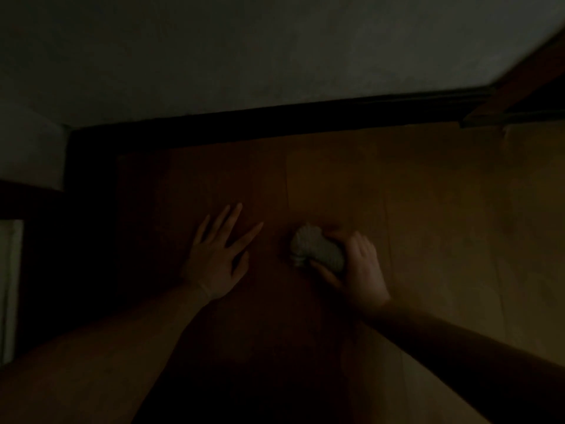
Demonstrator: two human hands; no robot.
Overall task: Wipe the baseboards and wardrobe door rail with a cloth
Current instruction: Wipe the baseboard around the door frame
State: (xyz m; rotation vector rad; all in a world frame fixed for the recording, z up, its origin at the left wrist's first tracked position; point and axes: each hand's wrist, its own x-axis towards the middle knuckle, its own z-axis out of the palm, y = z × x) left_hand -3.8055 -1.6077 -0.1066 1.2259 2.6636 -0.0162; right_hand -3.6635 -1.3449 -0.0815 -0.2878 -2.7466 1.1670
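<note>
The scene is very dim. My right hand [362, 269] is closed around a bunched pale cloth [318, 250], which sticks out to the left of my fingers just above the wooden floor [428, 209]. My left hand [218, 250] rests flat on the floor with fingers spread, to the left of the cloth and apart from it. A dark baseboard [275, 117] runs along the foot of the wall beyond both hands, well clear of them. At the top right a brown wooden door edge or frame [519, 81] meets a dark rail [513, 116] at floor level.
A pale wall [244, 50] rises behind the baseboard. On the left a dark corner [88, 185] and a pale vertical strip [10, 286] border the floor. The floor is brighter toward the right.
</note>
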